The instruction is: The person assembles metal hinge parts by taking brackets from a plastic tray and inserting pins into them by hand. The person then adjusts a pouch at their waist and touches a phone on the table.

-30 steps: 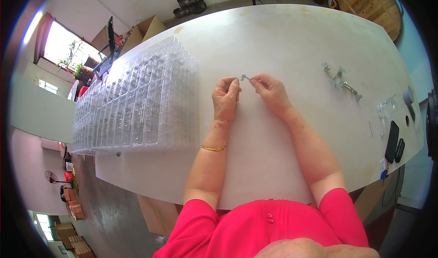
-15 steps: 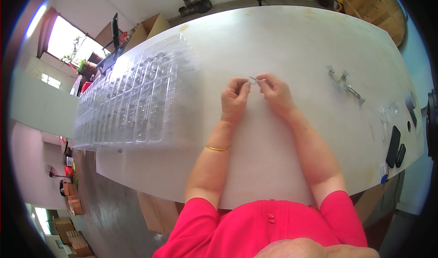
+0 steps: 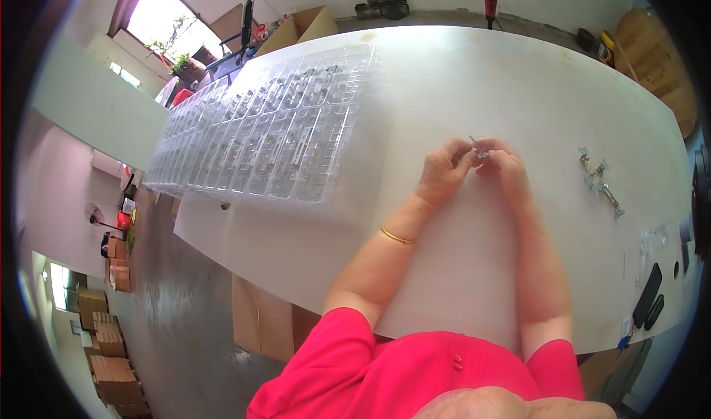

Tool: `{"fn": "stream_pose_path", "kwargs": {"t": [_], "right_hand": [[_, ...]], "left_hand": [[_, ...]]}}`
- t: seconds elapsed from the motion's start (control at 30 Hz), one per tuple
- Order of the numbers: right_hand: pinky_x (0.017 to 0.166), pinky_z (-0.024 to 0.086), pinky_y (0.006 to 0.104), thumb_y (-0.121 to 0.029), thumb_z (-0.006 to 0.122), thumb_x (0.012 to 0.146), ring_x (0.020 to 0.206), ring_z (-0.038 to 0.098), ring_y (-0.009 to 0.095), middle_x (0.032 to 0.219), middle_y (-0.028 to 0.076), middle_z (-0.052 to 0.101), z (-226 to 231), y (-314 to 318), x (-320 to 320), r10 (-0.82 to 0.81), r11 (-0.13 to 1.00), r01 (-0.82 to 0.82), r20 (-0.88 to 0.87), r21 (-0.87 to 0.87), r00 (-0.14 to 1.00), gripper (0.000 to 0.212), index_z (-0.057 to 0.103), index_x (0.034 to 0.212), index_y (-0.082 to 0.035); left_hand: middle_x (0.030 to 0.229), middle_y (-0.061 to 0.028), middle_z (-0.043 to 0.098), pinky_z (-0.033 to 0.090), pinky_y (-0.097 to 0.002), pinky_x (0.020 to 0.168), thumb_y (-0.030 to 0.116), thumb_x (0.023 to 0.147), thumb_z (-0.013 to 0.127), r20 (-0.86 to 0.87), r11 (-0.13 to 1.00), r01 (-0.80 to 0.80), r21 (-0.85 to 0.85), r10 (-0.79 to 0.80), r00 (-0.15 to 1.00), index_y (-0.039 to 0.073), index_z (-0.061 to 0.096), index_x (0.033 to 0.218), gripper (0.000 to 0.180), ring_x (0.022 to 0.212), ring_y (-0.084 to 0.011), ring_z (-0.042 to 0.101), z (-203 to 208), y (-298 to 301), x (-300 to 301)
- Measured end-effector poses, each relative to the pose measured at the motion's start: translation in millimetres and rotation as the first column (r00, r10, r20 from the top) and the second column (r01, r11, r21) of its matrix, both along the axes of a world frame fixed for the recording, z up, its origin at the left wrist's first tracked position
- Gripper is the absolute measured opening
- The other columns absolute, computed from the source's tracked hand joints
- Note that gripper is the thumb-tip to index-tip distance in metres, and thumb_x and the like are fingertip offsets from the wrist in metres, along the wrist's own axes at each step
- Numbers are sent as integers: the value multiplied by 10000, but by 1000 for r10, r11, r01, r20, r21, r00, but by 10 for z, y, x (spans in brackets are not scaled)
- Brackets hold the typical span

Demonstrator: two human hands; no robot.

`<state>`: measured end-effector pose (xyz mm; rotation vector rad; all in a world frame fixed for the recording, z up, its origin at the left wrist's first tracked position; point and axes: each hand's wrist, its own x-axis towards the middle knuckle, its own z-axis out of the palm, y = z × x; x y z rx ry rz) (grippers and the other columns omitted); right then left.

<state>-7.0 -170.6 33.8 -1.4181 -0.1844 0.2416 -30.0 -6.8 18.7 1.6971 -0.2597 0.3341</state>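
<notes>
Both hands meet above the white table point(image 3: 444, 286), fingertips close together. A small shiny metal part point(image 3: 482, 153) sits between them, with a thin rod poking up at its far side; its exact kind is too small to make out. My left hand point(image 3: 443, 171) pinches it from the left, thumb against fingers. From the other side my right hand point(image 3: 508, 169) closes its bent fingers on the same part. To the right lies a loose cluster of silvery metal fittings point(image 3: 598, 180), apart from both hands.
Stacked clear plastic trays point(image 3: 274, 138) with many compartments, some holding small metal pieces, cover the table's left. Toward the right edge lie a black case point(image 3: 646, 295), a smaller black object point(image 3: 655, 312) and clear plastic bits point(image 3: 655, 238). A cardboard box point(image 3: 307, 28) stands beyond the far edge.
The whole view has swung, so table and trays appear farther right. My hands have come closer together, and the part between them now shows as a chunkier metal piece.
</notes>
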Motion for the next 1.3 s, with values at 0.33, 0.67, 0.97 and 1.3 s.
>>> {"fn": "stream_pose_path", "kwargs": {"t": [0.33,0.67,0.97,1.3], "right_hand": [[807,527,269,-146,630,980,898,628,96,951,16,684,-110,-10,59,-37,995,38,17,-92,999,120,657,1026,-39],[786,573,260,-144,603,1015,869,654,96,952,16,682,-111,36,25,-79,996,77,43,48,996,112,661,1050,-54],[780,582,268,-155,598,1020,861,662,118,969,41,674,-216,-83,98,-158,977,150,41,154,987,143,640,1072,-28],[812,583,291,-194,611,1018,852,669,132,968,49,672,-210,-6,126,-192,941,179,20,289,981,161,644,1086,-51]], "left_hand": [[898,-126,736,562,-309,683,66,901,702,176,940,-75,333,16,984,21,653,1038,153,725,-199,700,-38,-48,-11],[842,-116,695,541,-350,630,42,852,710,353,885,-302,354,172,920,27,656,987,146,678,-243,665,-69,-30,22],[908,-154,698,546,-333,689,108,866,711,179,940,-134,315,80,981,6,650,1083,247,764,-217,681,15,-77,-42],[1096,-72,708,533,-262,790,38,944,568,-292,957,236,-170,-278,915,11,634,1282,345,905,-107,645,105,66,0]]}}
